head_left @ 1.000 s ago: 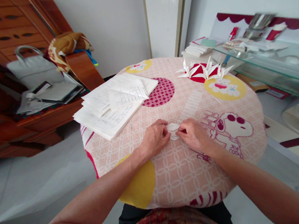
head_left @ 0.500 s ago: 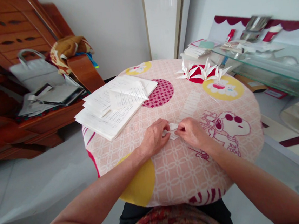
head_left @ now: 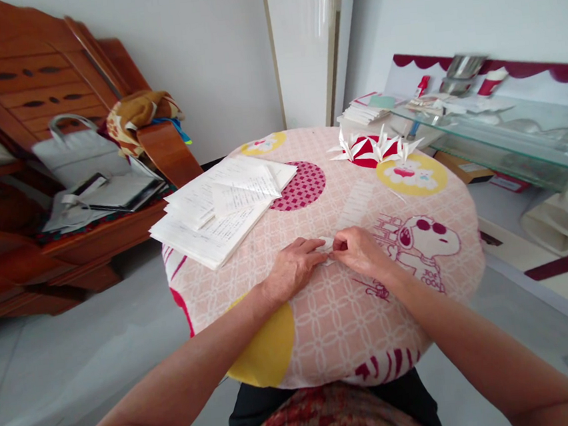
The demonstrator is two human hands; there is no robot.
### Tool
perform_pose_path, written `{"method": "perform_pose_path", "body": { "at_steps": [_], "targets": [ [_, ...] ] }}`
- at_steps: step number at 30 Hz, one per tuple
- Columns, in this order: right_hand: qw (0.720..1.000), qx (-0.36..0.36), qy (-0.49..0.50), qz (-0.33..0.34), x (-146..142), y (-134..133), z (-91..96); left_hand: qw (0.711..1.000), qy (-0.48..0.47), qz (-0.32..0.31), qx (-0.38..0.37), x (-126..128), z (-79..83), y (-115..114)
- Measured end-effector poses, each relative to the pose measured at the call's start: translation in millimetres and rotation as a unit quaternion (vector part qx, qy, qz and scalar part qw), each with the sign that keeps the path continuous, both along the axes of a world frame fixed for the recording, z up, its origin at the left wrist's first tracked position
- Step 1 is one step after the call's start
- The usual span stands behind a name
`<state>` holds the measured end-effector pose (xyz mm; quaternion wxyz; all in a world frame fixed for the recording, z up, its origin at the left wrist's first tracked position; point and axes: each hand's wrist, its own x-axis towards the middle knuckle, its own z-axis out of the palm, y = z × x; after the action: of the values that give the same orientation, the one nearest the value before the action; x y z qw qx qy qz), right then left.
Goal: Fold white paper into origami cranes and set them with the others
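A small folded piece of white paper (head_left: 326, 243) lies on a round table covered with a pink cartoon-print cloth (head_left: 344, 314). My left hand (head_left: 294, 267) presses its fingers flat on the paper's left side. My right hand (head_left: 362, 253) pinches the paper's right edge with bent fingers. The hands almost meet and hide most of the paper.
A stack of printed sheets (head_left: 218, 206) lies at the table's left. Several folded white paper cranes (head_left: 373, 147) stand at the far side. A glass shelf (head_left: 508, 138) with bottles is to the right. A wooden bench (head_left: 61, 194) with a bag and papers is to the left.
The hands have closed together over the paper, covering more of it. The camera has tilted up slightly, so the table sits lower in view.
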<state>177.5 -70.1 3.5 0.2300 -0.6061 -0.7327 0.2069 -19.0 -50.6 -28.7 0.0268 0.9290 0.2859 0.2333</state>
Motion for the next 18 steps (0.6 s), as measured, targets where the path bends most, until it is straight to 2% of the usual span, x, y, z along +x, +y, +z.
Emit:
{"method": "perform_pose_path", "body": {
  "at_steps": [7, 12, 16, 18],
  "targets": [
    [0.999, -0.032, -0.025, -0.034, 5, -1, 3.9, 1.0, 0.002, 0.0, 0.019, 0, -3.6, 2],
    [0.997, -0.027, -0.037, -0.062, 15, -5, 4.8, 1.0, 0.0, -0.002, 0.016, 0, -4.4, 3],
    [0.997, -0.006, 0.018, -0.079, 19, -6, 1.2, 1.0, -0.006, -0.006, 0.019, 0, -5.3, 4],
    [0.996, 0.026, 0.063, -0.064, 16, -6, -2.3, 1.0, -0.006, -0.006, 0.022, 0, -5.5, 4]
  ]
}}
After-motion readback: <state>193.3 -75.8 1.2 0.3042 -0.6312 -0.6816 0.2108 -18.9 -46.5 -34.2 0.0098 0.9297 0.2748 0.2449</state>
